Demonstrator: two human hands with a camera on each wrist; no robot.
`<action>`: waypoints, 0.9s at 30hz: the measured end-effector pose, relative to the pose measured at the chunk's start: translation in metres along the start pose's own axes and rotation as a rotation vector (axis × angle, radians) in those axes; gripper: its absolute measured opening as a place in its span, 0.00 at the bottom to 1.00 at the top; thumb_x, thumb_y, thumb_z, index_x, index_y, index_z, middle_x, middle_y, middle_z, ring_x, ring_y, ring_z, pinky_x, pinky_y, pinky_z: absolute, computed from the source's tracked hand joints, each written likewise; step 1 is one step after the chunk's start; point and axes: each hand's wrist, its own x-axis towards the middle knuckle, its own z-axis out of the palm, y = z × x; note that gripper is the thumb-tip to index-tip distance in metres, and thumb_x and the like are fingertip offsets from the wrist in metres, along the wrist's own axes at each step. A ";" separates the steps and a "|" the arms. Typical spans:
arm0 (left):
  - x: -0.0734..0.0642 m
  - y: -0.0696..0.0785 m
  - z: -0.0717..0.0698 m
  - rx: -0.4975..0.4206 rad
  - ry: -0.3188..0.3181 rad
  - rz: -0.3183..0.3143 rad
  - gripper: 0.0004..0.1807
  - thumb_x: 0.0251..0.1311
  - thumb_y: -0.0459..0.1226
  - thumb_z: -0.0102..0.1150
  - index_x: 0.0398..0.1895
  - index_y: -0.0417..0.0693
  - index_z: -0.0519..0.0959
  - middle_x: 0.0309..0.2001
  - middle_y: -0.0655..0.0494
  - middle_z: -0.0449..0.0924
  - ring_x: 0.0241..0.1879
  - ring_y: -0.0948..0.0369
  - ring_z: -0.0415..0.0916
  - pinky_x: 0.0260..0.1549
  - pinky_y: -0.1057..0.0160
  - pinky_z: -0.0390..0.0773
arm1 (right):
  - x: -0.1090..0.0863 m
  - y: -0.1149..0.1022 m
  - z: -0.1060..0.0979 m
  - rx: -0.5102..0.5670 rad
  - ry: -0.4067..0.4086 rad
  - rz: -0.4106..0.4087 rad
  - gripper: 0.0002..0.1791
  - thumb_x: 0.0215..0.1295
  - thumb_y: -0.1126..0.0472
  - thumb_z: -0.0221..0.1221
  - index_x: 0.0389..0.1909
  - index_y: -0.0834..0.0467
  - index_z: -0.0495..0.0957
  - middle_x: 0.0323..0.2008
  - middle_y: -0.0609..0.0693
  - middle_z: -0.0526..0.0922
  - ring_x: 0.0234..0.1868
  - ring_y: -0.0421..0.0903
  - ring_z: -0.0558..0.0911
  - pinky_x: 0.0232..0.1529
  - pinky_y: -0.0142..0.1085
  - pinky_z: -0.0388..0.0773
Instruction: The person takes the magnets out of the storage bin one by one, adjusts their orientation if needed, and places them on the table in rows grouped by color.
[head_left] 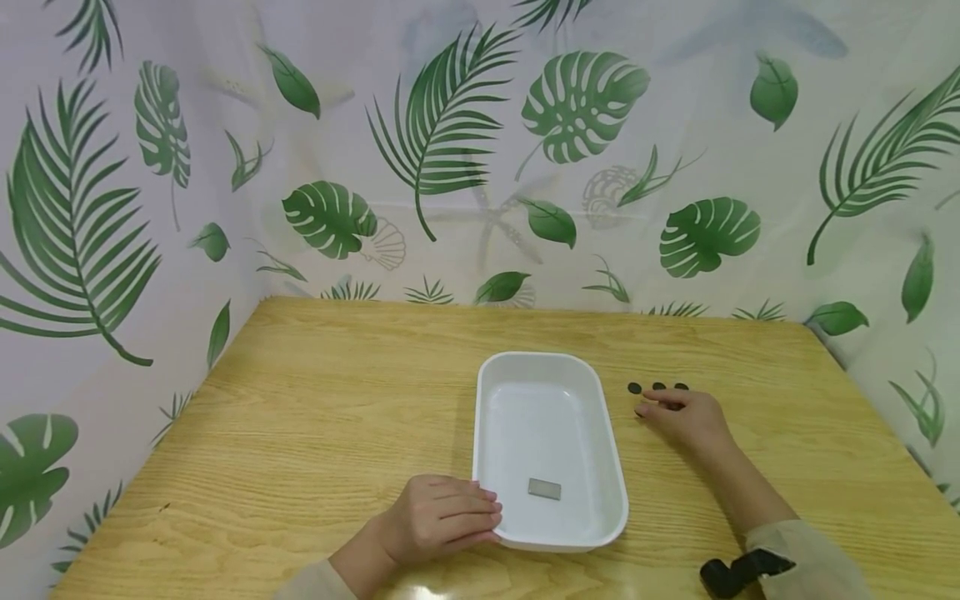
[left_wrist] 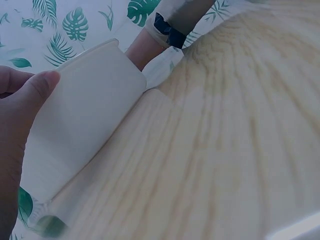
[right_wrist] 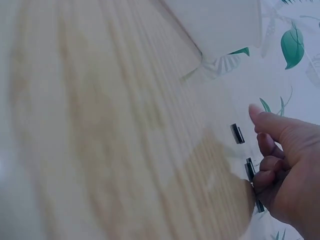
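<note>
A white rectangular plastic tray [head_left: 551, 367] stands on the wooden table, with a small grey rectangular plate [head_left: 544, 489] lying flat in its near end. My left hand [head_left: 446, 518] grips the tray's near left rim, fingers over the edge; in the left wrist view the thumb [left_wrist: 45, 84] lies against the outer wall. To the tray's right, my right hand [head_left: 690, 417] reaches over several small black discs [head_left: 634, 388]. Its thumb and index finger are apart, close to the discs. The right wrist view shows black discs [right_wrist: 237, 134] edge-on beside loosely bent fingers; some are partly hidden.
The wooden table [head_left: 322, 400] extends to both sides of the tray. Behind and at the sides hangs a white cloth [head_left: 465, 167] with green leaf prints. A black strap with a camera [head_left: 723, 577] is on the right sleeve.
</note>
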 end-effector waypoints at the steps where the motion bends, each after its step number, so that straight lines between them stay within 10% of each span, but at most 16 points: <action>1: 0.001 0.000 0.000 -0.001 0.002 -0.001 0.08 0.54 0.42 0.67 0.29 0.46 0.86 0.31 0.55 0.86 0.34 0.63 0.85 0.41 0.67 0.83 | 0.000 0.000 -0.001 0.022 0.011 -0.005 0.32 0.58 0.42 0.63 0.55 0.62 0.77 0.60 0.65 0.72 0.60 0.58 0.70 0.51 0.39 0.79; 9: 0.012 -0.002 -0.004 -0.004 0.021 0.004 0.08 0.55 0.41 0.66 0.27 0.46 0.85 0.29 0.56 0.86 0.32 0.64 0.84 0.38 0.69 0.84 | -0.005 -0.007 -0.011 0.132 0.045 -0.081 0.31 0.57 0.45 0.64 0.55 0.63 0.77 0.33 0.28 0.79 0.33 0.32 0.75 0.30 0.28 0.79; 27: 0.017 -0.004 -0.008 -0.005 0.013 -0.003 0.08 0.54 0.42 0.67 0.26 0.47 0.86 0.29 0.56 0.86 0.32 0.64 0.85 0.37 0.69 0.84 | -0.019 -0.040 -0.020 0.305 0.103 -0.139 0.14 0.57 0.50 0.66 0.45 0.46 0.84 0.27 0.32 0.79 0.27 0.32 0.72 0.25 0.25 0.76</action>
